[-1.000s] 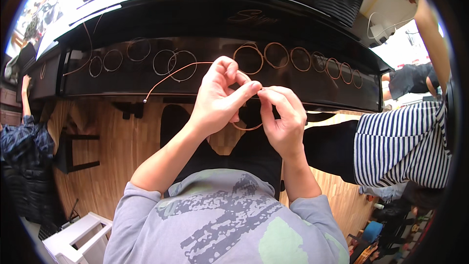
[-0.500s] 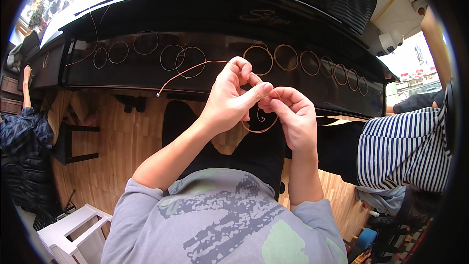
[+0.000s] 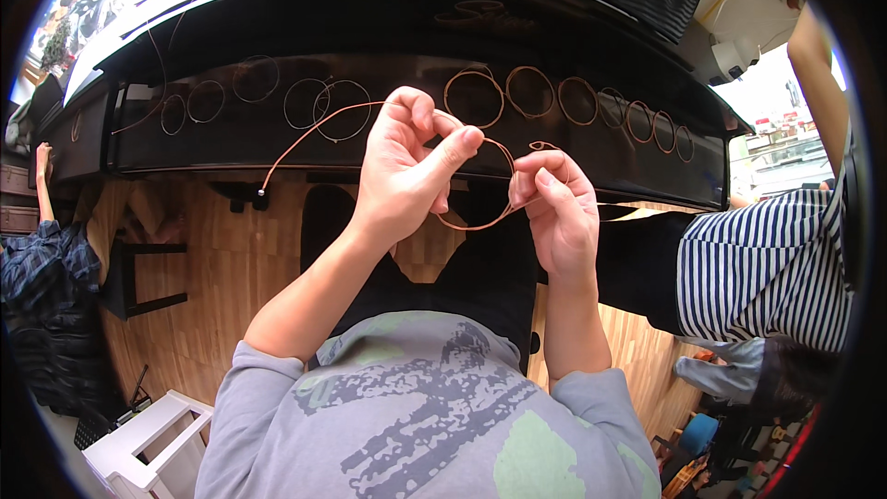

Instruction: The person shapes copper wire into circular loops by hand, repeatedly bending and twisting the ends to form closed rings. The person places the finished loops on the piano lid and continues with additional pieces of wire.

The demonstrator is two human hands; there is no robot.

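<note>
A copper-coloured guitar string is partly coiled between my hands, above the front of a black piano. My left hand pinches the coil with thumb and fingers. From it, the longer tail arcs leftward to a small silvery end. My right hand grips the string on the coil's right side with closed fingertips; a short curled end sticks up above them. Part of the coil is hidden behind my left fingers. Behind my hands, several coiled strings lie in a row on the piano, some copper, some silvery.
On the right sits a person in a striped top; on the left, a person in a dark plaid shirt touches the piano's end. A white stool stands lower left, a black stool above it.
My hands have moved apart; the left shifted a little left, so more of the loop shows between them. The curled end has gone from below to above my right fingers.
</note>
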